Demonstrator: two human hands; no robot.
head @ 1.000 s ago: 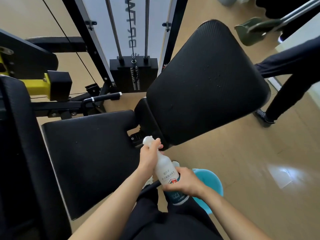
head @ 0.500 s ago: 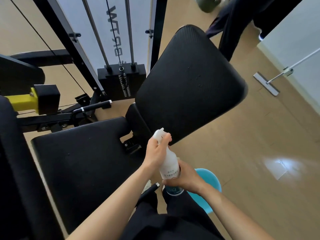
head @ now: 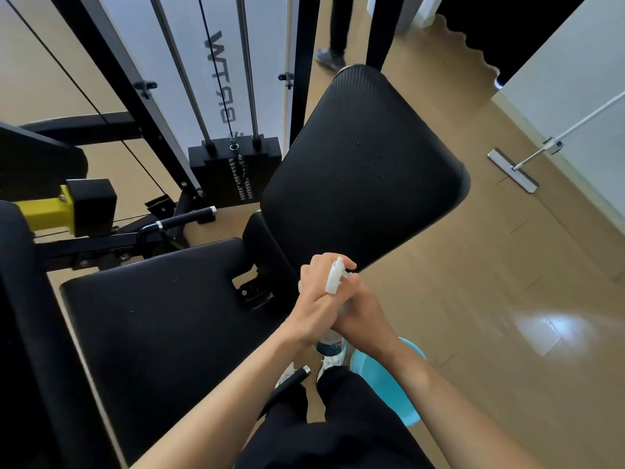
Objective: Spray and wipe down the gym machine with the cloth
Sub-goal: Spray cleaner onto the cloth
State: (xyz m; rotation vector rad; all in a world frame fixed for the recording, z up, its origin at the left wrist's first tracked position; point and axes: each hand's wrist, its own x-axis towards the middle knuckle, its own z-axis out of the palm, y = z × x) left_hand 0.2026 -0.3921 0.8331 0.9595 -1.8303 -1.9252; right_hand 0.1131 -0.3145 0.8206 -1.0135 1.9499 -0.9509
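Low in the middle of the view, just off the near edge of the tilted back pad (head: 365, 170), both hands close around a spray bottle (head: 333, 343). The left hand (head: 316, 299) wraps the upper part, fingers curled up beside the white sprayer head (head: 335, 277), which sticks out above the knuckles and points up toward the pad. The right hand (head: 365, 314) grips the body from the other side, lying against the left hand, so most of the bottle is hidden. What shows of it is the white plastic head at the top and, below the wrists, a rounded pale base with a dark teal label band (the print is too small to read). It stands roughly upright, leaning a little away from the person.

The gym machine (head: 304, 96) is black nearly throughout. Its back pad has a fine ribbed texture and a few small specks near the middle (drops or marks, I cannot tell). The flat seat pad (head: 162, 326) lies to the left of the hands. Behind the pads a weight stack (head: 236, 170) sits under two steel rods, with a yellow block (head: 44, 211) and a black handle (head: 182, 220) off to the left.

On the tan floor (head: 490, 299) a light blue bucket (head: 385, 380) stands just beside the person's white shoes, under the right forearm. A flat mop (head: 514, 170) rests near the white wall, and another person's dark-trousered legs (head: 355, 28) stand beyond the back pad.
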